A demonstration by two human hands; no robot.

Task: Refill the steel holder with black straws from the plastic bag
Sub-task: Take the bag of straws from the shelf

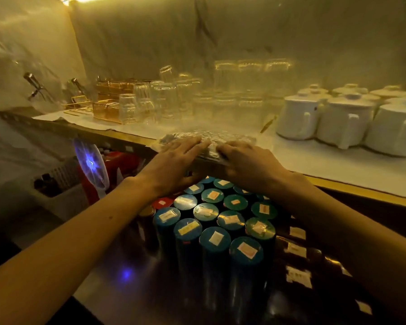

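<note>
Both the left hand [174,158] and right hand [246,160] lie flat and open on the plastic bag [209,139] at the counter's [338,165] edge, twelve o'clock of the canisters [215,221]; next, probably opening it, no steel holder being visible.

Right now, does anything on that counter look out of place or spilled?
Nothing looks spilled or broken. The one oddity: the plastic bag lies at the shelf's front edge, slightly overhanging, under the left hand and right hand. No steel holder is clearly visible.
</note>
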